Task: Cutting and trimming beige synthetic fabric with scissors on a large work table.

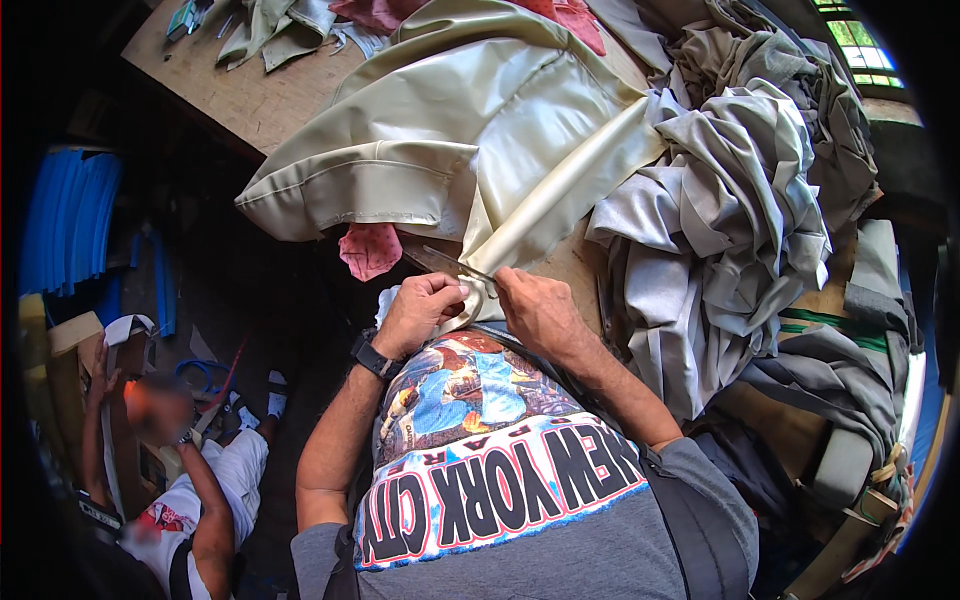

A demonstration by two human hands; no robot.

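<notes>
A shiny beige sewn cover (400, 120), with stitched seams, spreads over the table and hangs off its near edge toward my body. My left hand (425, 305) is closed, its thumb and fingers pinching the cover's narrow gathered end close to my waist. Just right of it, my right hand (545, 312) is closed around a slim, pointed, dark-bladed tool (450, 262). The blade points left across the beige material, above my left fingers. Its handle is hidden in my fist, so I cannot tell whether it is a knife or scissors.
A large heap of grey material (730, 200) covers the table's right side. Pink cloth (370, 252) pokes out beneath the cover. Scraps lie on the wooden table (220, 100). Another person (200, 490) sits low at the left, near blue strips (70, 220).
</notes>
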